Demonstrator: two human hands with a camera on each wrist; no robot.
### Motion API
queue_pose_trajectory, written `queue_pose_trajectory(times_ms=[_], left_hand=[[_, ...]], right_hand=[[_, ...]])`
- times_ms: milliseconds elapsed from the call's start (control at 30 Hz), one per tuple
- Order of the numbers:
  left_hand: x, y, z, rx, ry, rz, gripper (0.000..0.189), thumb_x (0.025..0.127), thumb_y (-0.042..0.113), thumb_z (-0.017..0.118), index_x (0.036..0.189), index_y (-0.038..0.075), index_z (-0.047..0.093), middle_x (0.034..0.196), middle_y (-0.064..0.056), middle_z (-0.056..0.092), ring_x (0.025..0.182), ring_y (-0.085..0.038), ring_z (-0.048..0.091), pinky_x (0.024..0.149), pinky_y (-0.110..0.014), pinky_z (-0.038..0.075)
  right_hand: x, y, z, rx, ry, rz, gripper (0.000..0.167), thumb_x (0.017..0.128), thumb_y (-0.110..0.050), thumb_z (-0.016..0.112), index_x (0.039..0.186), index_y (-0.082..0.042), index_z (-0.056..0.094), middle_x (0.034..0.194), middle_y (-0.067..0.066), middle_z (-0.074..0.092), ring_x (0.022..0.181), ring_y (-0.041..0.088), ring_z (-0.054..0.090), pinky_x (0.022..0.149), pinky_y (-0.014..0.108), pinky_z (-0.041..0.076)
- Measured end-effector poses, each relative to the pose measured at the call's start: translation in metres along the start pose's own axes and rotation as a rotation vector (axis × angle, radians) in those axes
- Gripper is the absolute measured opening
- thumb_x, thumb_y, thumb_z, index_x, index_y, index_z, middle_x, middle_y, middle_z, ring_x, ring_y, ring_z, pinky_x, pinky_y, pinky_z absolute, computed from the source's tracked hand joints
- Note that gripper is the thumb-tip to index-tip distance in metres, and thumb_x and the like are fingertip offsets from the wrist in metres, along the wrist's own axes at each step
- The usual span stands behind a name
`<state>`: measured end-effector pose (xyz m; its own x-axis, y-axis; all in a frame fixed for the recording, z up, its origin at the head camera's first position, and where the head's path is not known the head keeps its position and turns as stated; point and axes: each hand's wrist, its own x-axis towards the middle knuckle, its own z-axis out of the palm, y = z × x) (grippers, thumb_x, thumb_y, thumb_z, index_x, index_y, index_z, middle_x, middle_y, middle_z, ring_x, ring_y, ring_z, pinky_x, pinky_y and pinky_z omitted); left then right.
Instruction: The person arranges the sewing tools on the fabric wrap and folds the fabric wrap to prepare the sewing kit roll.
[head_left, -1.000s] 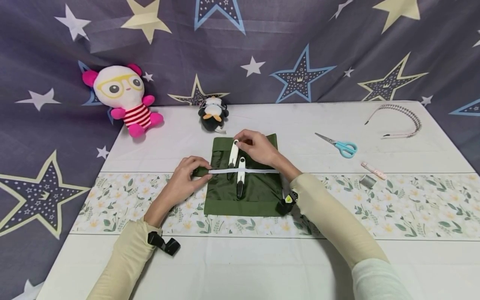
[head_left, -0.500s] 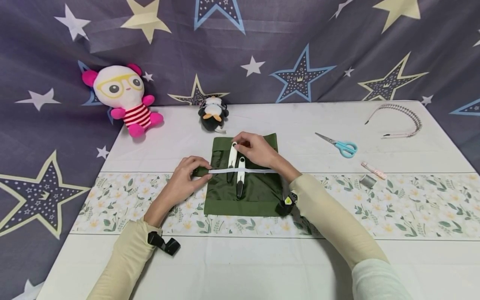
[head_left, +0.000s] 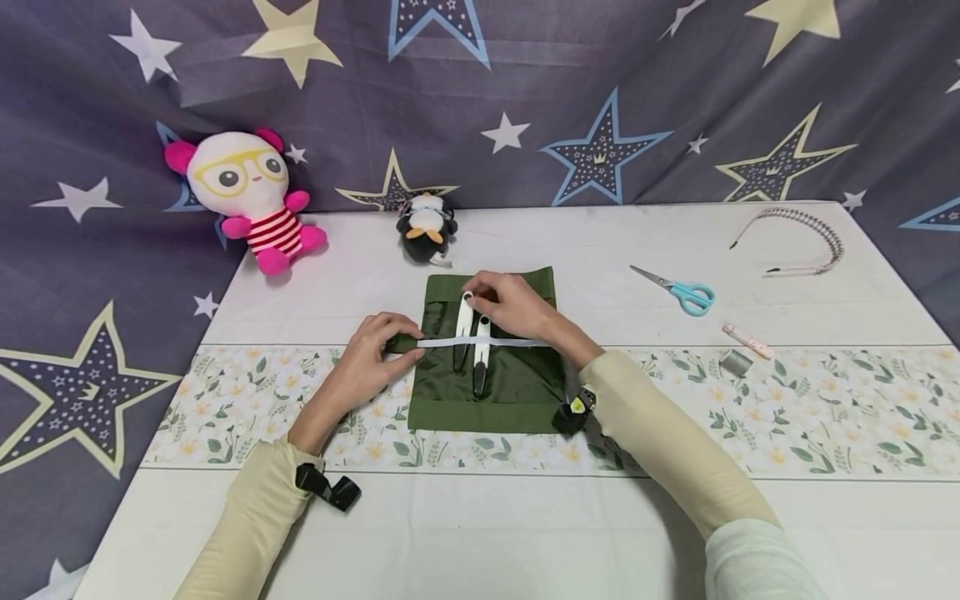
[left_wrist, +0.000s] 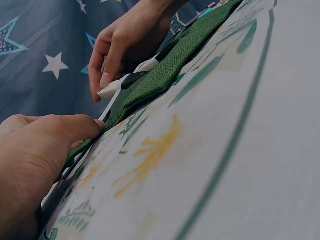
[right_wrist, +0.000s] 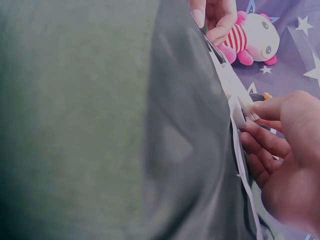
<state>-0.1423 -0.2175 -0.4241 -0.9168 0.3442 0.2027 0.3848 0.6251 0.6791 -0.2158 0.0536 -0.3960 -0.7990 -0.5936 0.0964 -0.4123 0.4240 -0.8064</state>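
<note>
- Change noted: the far tool (head_left: pixel 463 321), white with a black tip, had slid slightly toward six o'clock over the last second, the right hand (head_left: pixel 512 302) travelling with it.
- Bearing on the work, by judgement: more of the tool appeared to have passed beneath the white band (head_left: pixel 513 342), so the tucking seemed well along, though the white end still stood out beyond.
- Unchanged: the near tool (head_left: pixel 482 358), lying just beside the first, toward four o'clock, the band apparently across it.
- Right hand, pose: reached in from four o'clock, held over the far part of the green cloth (head_left: pixel 525 379), wrist bent, fingers curled; thumb and fingertips together, clamped on the far tool's white end.
- Left hand (head_left: pixel 367 358), pose: reached in from eight o'clock, stationed at the cloth's nine o'clock edge; fingers and thumb pinched the cloth beside the band's end, by appearance steadying it.
- Location of cloth: flat on the table (head_left: pixel 480 533), mid-view, partly over the floral strip.
- Surroundings, from the cloth: toy penguin (head_left: pixel 425 233), eleven o'clock; grey spool (head_left: pixel 737 363), three o'clock.
</note>
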Motion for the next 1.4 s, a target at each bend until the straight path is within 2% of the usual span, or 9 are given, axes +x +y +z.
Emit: queue_pose_trajectory(times_ms=[333,567,900,1400], left_hand=[[-0.0004,-0.0005,0.0002,0.004,0.003,0.002,0.020,0.096,0.021,0.077,0.115,0.013,0.073,0.130,-0.008,0.061,0.123,-0.031,0.049,0.103,-0.056,0.038],[-0.0010,-0.0004,0.0002,0.003,0.003,0.006,0.020,0.096,0.021,0.077,0.115,0.014,0.073,0.130,-0.007,0.061,0.123,-0.030,0.049,0.103,-0.056,0.038],[-0.0007,-0.0011,0.0012,0.001,0.009,0.008,0.019,0.097,0.021,0.076,0.114,0.013,0.074,0.130,-0.008,0.061,0.123,-0.031,0.049,0.103,-0.057,0.038],[-0.0004,0.0008,-0.0006,0.004,-0.004,-0.002,0.021,0.096,0.021,0.077,0.115,0.013,0.074,0.131,-0.008,0.061,0.125,-0.031,0.048,0.104,-0.057,0.037]], right_hand=[[-0.0007,-0.0010,0.0027,-0.044,-0.020,-0.007,0.028,0.107,-0.011,0.058,0.131,0.003,0.065,0.099,0.009,0.069,0.080,0.018,0.062,0.073,0.035,0.051],[-0.0014,-0.0006,0.0031,-0.047,-0.027,-0.020,0.026,0.106,-0.009,0.060,0.128,0.004,0.066,0.104,0.011,0.069,0.086,0.019,0.064,0.078,0.035,0.053],[-0.0037,-0.0024,0.0036,-0.058,-0.060,-0.007,0.028,0.107,-0.011,0.059,0.130,0.003,0.065,0.106,0.011,0.069,0.089,0.020,0.064,0.079,0.035,0.052],[-0.0037,-0.0010,0.0032,-0.072,-0.085,-0.065,0.025,0.104,-0.008,0.062,0.125,0.004,0.067,0.106,0.011,0.068,0.092,0.020,0.064,0.080,0.034,0.053]])
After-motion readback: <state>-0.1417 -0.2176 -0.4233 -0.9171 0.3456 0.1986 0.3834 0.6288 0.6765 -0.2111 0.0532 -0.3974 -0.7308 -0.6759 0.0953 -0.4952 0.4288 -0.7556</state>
